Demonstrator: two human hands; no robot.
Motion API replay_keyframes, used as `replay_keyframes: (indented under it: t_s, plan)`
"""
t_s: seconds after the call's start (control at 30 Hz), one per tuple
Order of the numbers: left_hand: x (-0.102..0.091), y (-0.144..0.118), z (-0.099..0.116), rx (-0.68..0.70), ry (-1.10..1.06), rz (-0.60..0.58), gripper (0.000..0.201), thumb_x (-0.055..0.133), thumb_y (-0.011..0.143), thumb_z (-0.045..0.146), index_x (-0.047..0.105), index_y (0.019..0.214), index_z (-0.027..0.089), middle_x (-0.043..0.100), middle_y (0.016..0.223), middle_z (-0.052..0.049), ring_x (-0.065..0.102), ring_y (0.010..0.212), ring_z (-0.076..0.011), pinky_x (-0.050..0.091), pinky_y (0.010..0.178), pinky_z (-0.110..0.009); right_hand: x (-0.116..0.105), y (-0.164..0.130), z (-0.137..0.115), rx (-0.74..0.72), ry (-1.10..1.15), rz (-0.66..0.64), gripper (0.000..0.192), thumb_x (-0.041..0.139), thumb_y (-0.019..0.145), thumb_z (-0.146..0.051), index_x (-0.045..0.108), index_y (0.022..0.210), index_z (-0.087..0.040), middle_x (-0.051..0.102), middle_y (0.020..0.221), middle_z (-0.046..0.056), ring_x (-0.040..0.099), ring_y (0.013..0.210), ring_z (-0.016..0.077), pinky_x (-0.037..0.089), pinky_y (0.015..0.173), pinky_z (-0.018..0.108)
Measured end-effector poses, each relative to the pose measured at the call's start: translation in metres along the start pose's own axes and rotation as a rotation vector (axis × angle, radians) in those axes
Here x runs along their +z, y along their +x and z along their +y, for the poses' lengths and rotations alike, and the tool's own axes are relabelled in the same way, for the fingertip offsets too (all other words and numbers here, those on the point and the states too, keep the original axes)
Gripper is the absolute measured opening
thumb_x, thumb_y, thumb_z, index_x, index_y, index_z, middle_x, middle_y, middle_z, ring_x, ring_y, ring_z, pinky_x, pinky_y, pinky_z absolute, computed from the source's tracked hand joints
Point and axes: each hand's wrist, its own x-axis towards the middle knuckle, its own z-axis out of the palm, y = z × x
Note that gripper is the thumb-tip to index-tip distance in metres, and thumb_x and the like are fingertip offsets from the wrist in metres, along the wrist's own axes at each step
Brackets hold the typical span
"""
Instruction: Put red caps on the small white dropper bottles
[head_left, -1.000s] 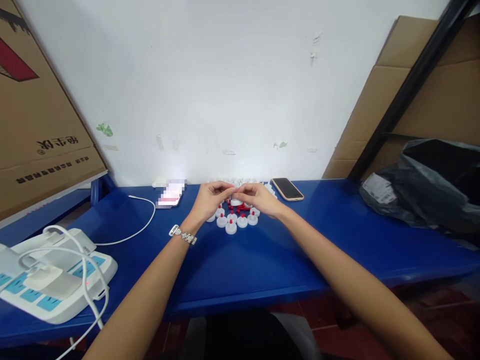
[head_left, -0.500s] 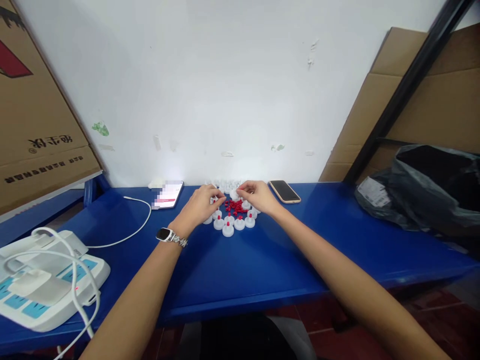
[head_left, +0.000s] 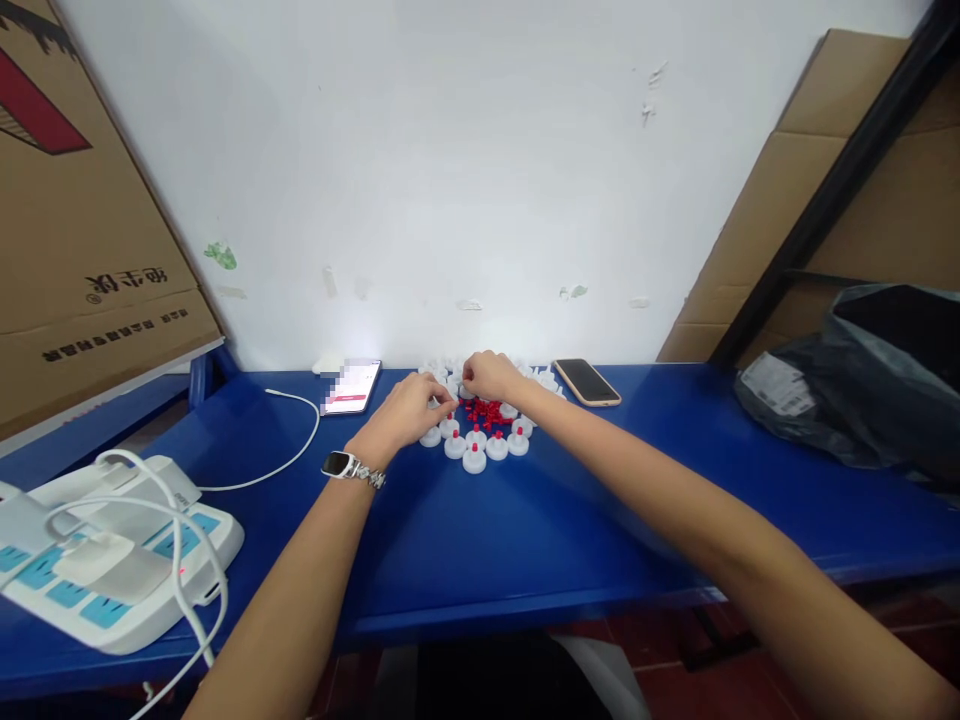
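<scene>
Several white round caps (head_left: pixel 474 459) with small red tips stand on the blue table, ringed around a loose pile of small red pieces (head_left: pixel 491 413). At the left of this ring, my left hand (head_left: pixel 412 410) has its thumb and forefinger pinched together beside the pile. Whatever lies between those fingertips is too small to make out. My right hand (head_left: pixel 493 378) is curled over the white caps at the back of the ring. Its fingers are bent downward and mostly hidden, as is anything they grip. More white caps (head_left: pixel 544 378) stand behind, near the wall.
A lit phone (head_left: pixel 352 387) lies left of the caps, and a dark-screened phone (head_left: pixel 587 382) right. A power strip (head_left: pixel 135 600) with white cables occupies the left side. Cardboard boxes (head_left: pixel 97 220) lean at left; a dark plastic bag (head_left: pixel 817 390) sits at right.
My right hand has turned and moved back and left relative to the ring, its fingers now curled down. The left hand stays pinched near the pile. The whole view has shifted slightly.
</scene>
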Motion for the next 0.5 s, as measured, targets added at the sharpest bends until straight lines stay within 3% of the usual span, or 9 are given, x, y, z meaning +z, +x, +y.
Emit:
replay_keyframes:
  t_s: [0.2,0.37,0.5]
  plan:
    - [-0.001,0.000,-0.008,-0.067,0.068,0.107,0.031,0.049,0.094,0.037,0.075,0.093,0.019,0.065,0.089,-0.010,0.061,0.082,-0.0235,0.044,0.074,-0.034,0.001,0.003,-0.005,-0.027,0.001,0.060,0.033,0.062,0.078,-0.029,0.070,0.107,-0.018,0.072,0.100,0.012,0.062,0.101,0.0292,0.040,0.088,0.039]
    - [0.000,-0.001,-0.007,-0.117,0.139,0.079,0.030,0.047,0.095,0.035,0.074,0.096,0.021,0.064,0.093,-0.009,0.061,0.088,-0.0250,0.045,0.079,-0.036,0.004,-0.001,-0.013,-0.089,0.048,0.024,0.023,0.063,0.077,-0.037,0.072,0.090,-0.021,0.070,0.090,0.008,0.059,0.099,0.0277,0.035,0.092,0.041]
    - [-0.001,-0.001,-0.004,-0.119,0.151,0.083,0.031,0.046,0.096,0.035,0.074,0.099,0.021,0.064,0.095,-0.009,0.061,0.091,-0.0256,0.045,0.080,-0.036,0.010,-0.004,-0.014,-0.126,0.076,0.010,0.023,0.062,0.079,-0.039,0.073,0.087,-0.020,0.068,0.086,0.007,0.058,0.098,0.0264,0.031,0.093,0.043]
